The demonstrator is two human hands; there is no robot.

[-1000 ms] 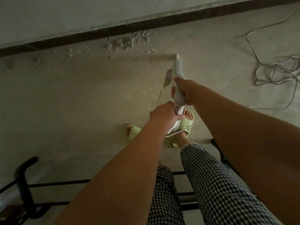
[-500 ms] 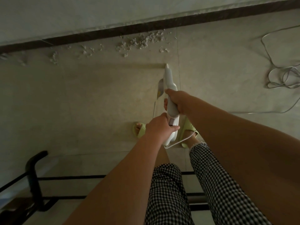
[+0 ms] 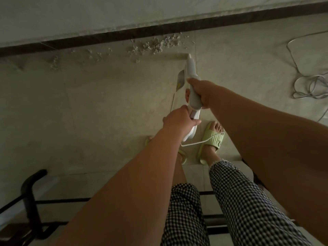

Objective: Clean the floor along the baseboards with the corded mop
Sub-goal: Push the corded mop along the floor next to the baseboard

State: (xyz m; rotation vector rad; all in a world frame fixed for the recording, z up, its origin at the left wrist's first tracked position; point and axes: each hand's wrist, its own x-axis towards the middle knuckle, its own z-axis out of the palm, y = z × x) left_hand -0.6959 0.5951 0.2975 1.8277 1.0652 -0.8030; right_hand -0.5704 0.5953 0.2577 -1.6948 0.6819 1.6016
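The mop point(image 3: 192, 96) is running lengthways away from the person, its long white handle pointing ahead toward the baseboard point(image 3: 159, 31) and leaning slightly right at the far end. Its near end is sitting just below the left hand, and its far end is reaching out beyond the right hand, where it is meeting a pale flat strip lying crosswise on the floor point(image 3: 88, 103).

The right hand point(image 3: 202, 91) is gripping the handle farther out, fingers curled round its underside and the back of the hand facing up. The left hand point(image 3: 179, 121) is gripping the handle nearer the body, just behind the right hand, with the thumb lying across the top. The two hands are nearly touching along the shaft.

A thin white cord point(image 3: 200, 142) is trailing from the near end of the handle, looping below the left hand and across a green slipper point(image 3: 213, 139). Beyond the right hand, scraps of debris point(image 3: 156, 45) are lying against the baseboard. Well off to the right of the right hand, more cable point(image 3: 308, 86) is lying in loose coils. Below and left of the left arm, a black frame point(image 3: 30, 201) is standing.
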